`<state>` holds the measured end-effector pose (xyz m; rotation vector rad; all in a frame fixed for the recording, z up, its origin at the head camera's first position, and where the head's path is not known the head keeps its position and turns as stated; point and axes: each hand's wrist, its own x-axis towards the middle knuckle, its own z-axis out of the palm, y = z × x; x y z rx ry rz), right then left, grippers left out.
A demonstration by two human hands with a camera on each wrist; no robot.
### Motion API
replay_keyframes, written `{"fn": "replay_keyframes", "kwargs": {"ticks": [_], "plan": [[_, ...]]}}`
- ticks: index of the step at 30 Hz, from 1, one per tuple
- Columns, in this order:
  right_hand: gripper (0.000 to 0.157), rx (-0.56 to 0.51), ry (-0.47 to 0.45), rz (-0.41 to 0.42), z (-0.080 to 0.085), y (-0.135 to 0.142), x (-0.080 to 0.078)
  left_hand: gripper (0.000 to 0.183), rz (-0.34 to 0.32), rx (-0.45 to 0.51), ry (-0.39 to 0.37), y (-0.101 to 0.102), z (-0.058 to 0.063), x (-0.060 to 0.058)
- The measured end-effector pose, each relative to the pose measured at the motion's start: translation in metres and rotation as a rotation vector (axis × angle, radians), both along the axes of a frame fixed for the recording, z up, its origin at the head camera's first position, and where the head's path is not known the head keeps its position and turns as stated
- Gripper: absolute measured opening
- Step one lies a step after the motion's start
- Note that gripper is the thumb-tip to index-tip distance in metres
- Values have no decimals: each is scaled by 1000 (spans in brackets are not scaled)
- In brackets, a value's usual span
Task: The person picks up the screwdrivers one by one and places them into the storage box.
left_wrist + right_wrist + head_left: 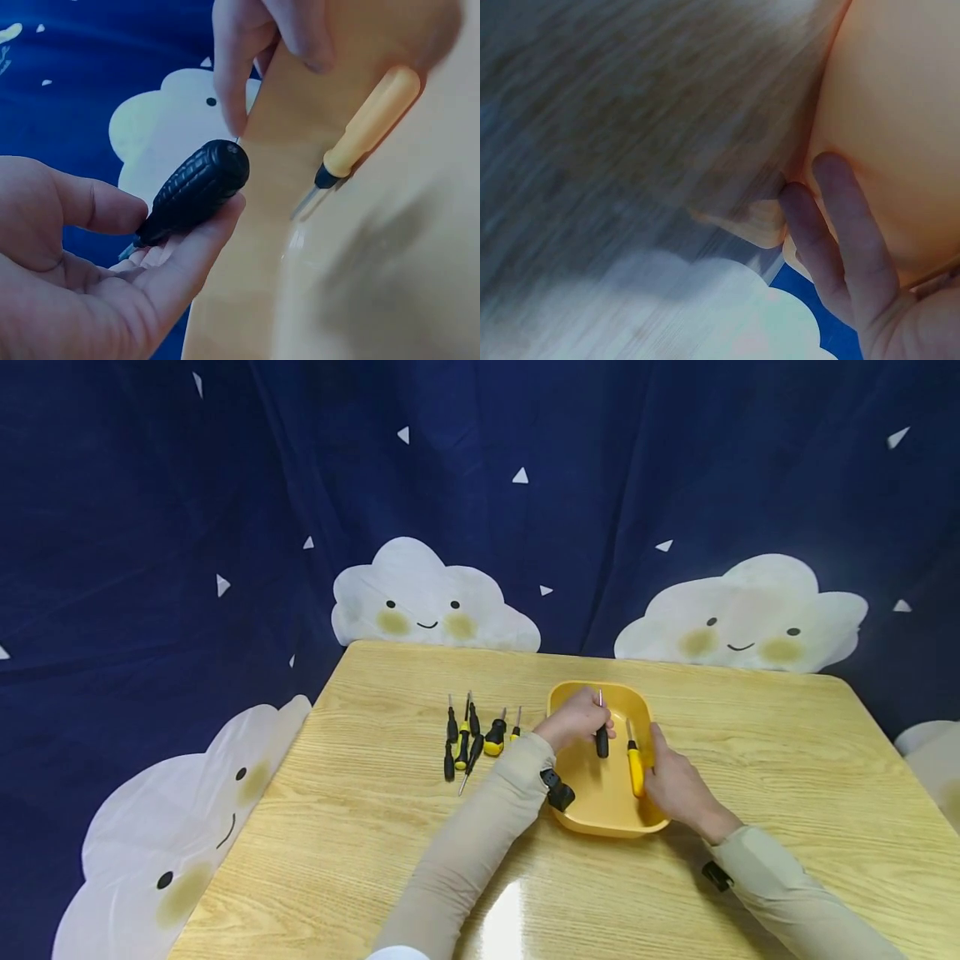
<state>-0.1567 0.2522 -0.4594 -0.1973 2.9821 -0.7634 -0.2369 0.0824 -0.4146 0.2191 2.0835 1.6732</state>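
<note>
A yellow tray (pixel 600 814) sits mid-table. Over it my left hand (pixel 592 722) holds a black-handled screwdriver (pixel 602 740), shaft pointing away from me. In the left wrist view the black handle (pixel 196 187) lies between the thumb and fingers of my left hand (pixel 187 221). A yellow-handled screwdriver (pixel 635 766) lies inside the tray by its right wall, also seen as the yellow-handled screwdriver (pixel 367 124). My right hand (pixel 663 760) holds the tray's right rim, thumb inside and fingers (pixel 840 232) flat on the outer wall (pixel 889 105).
Several black and yellow screwdrivers (pixel 472 739) lie in a row on the wooden table (pixel 360 793), left of the tray. A dark blue cloth with white clouds (pixel 435 602) hangs behind and around the table.
</note>
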Motion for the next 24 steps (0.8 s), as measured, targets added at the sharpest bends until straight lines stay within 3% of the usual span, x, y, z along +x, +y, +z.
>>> {"fn": "replay_keyframes", "kwargs": {"ticks": [8,17,24], "plan": [[70,2,9,4,-1,-1,0,20,6,54,-32,10,-9,2],[70,20,46,5,-3,1,0,24,37,-31,-30,23,-16,0],[70,14,46,-1,-3,2,0,23,56,-36,-63,33,-24,1]]}}
